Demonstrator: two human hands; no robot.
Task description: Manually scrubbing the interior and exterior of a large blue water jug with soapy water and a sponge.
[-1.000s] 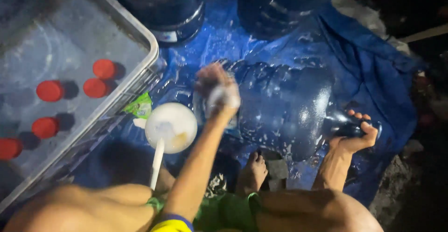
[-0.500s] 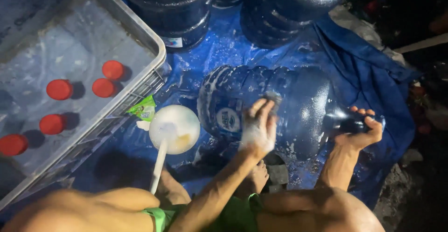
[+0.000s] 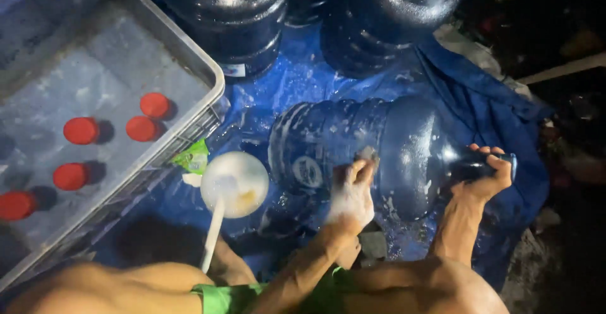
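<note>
The left hand (image 3: 351, 191), lathered white with suds, presses a small sponge (image 3: 366, 155) against the side of a large blue water jug (image 3: 372, 153) that lies on its side. The fingers are curled over the sponge, closed on it. The right hand (image 3: 486, 178) is wrapped around the jug's neck at the right end, gripping it. The two hands are well apart, one at the jug's middle and one at its mouth end.

The jug rests on a wet blue tarpaulin (image 3: 290, 80) spread over the floor, streaked with foam and water. The place is dark, lit only around the work, and the right edge falls into shadow.

The jug is translucent dark blue, ribbed around its body, with a round label near its base end on the left. Soap film and droplets cover its surface.

Just left of the jug sits a white plastic dipper (image 3: 233, 184) with a long handle pointing toward the near edge. A small green sachet (image 3: 192, 157) lies beside it. Farther left stands a grey plastic crate (image 3: 208, 80) holding water, with red bottle caps (image 3: 81, 130) floating in it. At the far side stand more blue water jugs (image 3: 233, 11), upright and close together.
</note>
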